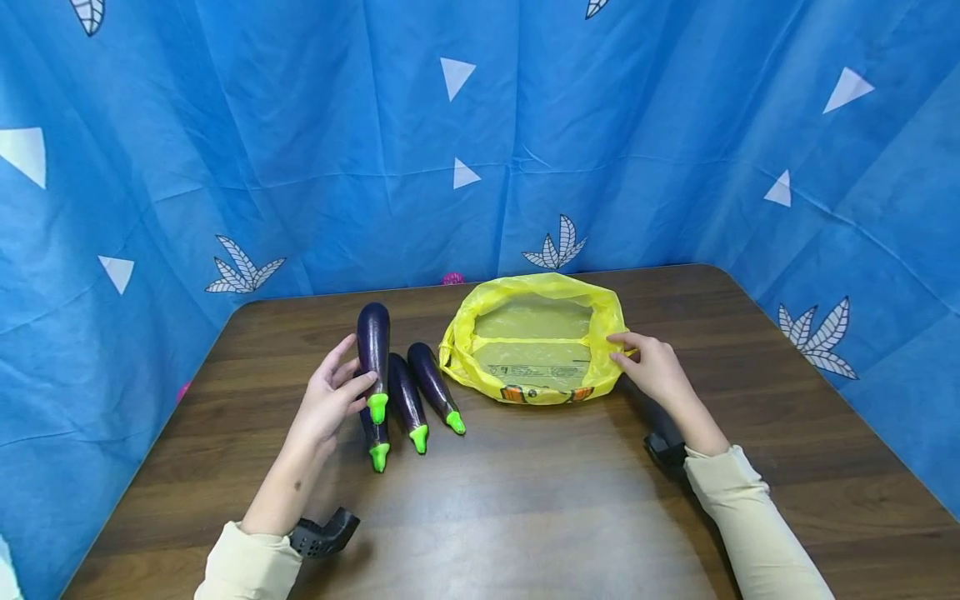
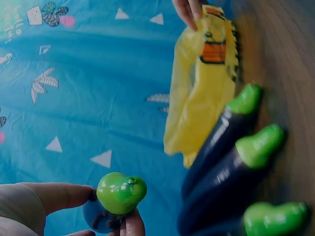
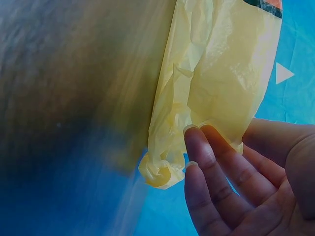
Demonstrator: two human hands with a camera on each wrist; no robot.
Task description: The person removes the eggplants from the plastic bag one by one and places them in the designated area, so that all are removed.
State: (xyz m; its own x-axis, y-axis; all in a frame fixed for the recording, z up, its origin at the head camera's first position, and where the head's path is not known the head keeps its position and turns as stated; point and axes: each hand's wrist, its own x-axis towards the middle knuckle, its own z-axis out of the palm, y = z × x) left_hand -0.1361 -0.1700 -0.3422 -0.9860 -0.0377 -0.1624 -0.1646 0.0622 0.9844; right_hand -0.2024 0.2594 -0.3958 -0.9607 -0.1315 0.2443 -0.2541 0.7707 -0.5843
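Observation:
In the head view my left hand point(image 1: 327, 404) holds an eggplant point(image 1: 373, 340) between thumb and fingers, its green stem end toward me. The left wrist view shows that stem end point(image 2: 121, 192) pinched close up. Below and beside it, several more eggplants point(image 1: 406, 396) lie on the table, one partly hidden under the held one. A yellow plastic bag point(image 1: 491, 386) stands with its mouth wide, right of the eggplants. My right hand point(image 1: 654, 367) pinches the bag's right rim; in the right wrist view thumb and fingers grip the thin plastic point(image 3: 224, 98).
The brown wooden table point(image 1: 510, 517) has rounded far corners. Behind it hangs a blue curtain point(image 1: 337, 167) with white triangles and leaf prints. A black wrist mount point(image 1: 326, 533) sits at the left wrist, another point(image 1: 663, 450) at the right.

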